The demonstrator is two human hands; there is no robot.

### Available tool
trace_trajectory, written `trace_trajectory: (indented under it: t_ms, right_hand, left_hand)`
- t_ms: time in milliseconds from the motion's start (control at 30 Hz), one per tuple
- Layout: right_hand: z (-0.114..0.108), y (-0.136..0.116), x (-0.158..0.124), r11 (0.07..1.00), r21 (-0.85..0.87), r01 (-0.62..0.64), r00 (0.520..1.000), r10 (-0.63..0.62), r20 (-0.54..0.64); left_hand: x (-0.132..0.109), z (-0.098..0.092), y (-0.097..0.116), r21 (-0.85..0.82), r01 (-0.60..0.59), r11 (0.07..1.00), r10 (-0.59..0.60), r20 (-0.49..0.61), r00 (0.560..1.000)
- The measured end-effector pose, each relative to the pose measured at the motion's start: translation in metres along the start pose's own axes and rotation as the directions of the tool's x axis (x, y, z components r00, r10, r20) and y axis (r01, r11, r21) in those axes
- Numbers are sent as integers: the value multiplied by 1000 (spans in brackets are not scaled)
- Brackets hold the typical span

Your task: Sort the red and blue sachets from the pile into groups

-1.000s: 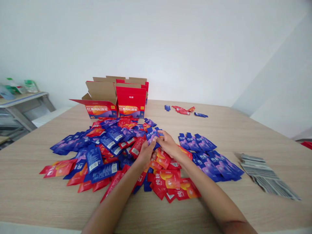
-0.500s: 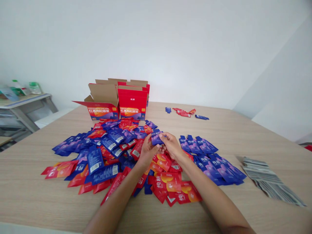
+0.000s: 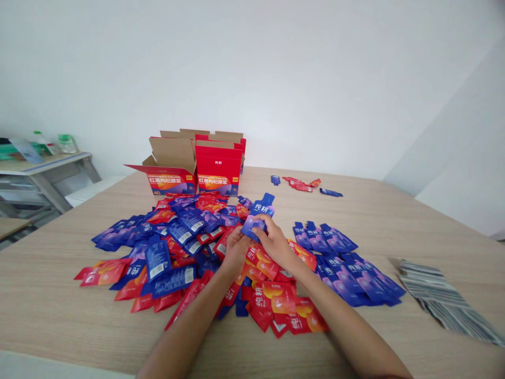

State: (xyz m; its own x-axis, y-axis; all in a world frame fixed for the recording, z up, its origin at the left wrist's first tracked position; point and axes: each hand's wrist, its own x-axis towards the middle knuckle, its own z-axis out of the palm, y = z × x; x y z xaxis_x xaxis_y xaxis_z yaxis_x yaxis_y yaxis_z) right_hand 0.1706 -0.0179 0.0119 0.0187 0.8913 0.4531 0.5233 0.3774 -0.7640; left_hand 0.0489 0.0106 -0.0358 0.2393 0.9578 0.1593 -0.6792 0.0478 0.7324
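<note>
Over the middle of the table I hold a blue pouch [image 3: 261, 208] with white lettering, its narrow spout end pointing up and away. My right hand [image 3: 273, 240] is closed on its right side, thumb across the front. At the lower left corner, my left hand [image 3: 236, 247] pinches the same pouch; part of those fingers is hidden. Below and left of the hands spreads a mixed heap of red and blue pouches [image 3: 189, 221]. Red pouches [image 3: 274, 297] lie under my right forearm. To the right, blue pouches [image 3: 349, 276] lie face up in overlapping rows.
Open red cartons [image 3: 218, 173] stand behind the heap. Farther back lie several red pouches [image 3: 302, 185] and a blue pouch [image 3: 330, 192]. A striped cloth [image 3: 445, 297] rests at the right. A side table [image 3: 47, 164] with bottles stands at far left.
The blue pouch has turned and come up between my hands, so its spout end and lettering now show. My right hand's thumb lies lower across it. The view has shifted slightly.
</note>
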Motion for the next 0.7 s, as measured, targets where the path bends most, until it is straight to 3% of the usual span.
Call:
trace_trajectory:
  t_ms: [100, 167, 267, 367, 500, 700]
  right_hand:
    - [2, -1, -1, 1000, 18, -5, 1000, 5, 0]
    - [3, -2, -1, 997, 74, -36, 996, 41, -77]
    - [7, -2, 2, 943, 316, -103, 971, 164, -174]
    - [12, -1, 3, 853, 498, -156, 959, 251, -130]
    - [18, 0, -1, 859, 484, -167, 950, 271, -153]
    - [22, -5, -4, 833, 528, -162, 948, 279, -150]
  left_hand:
    - [-1, 3, 1, -44, -19, 999, 17, -54, 998]
    - [-2, 4, 2, -18, -42, 999, 41, -65, 997]
    - [-3, 4, 2, 112, -92, 989, 99, -62, 993]
    - [-4, 4, 4, 296, -143, 945, 149, 0, 989]
    - [-5, 5, 9, 407, -202, 891, 185, 80, 979]
    - [-6, -4, 17, 444, -175, 879, 144, 103, 984]
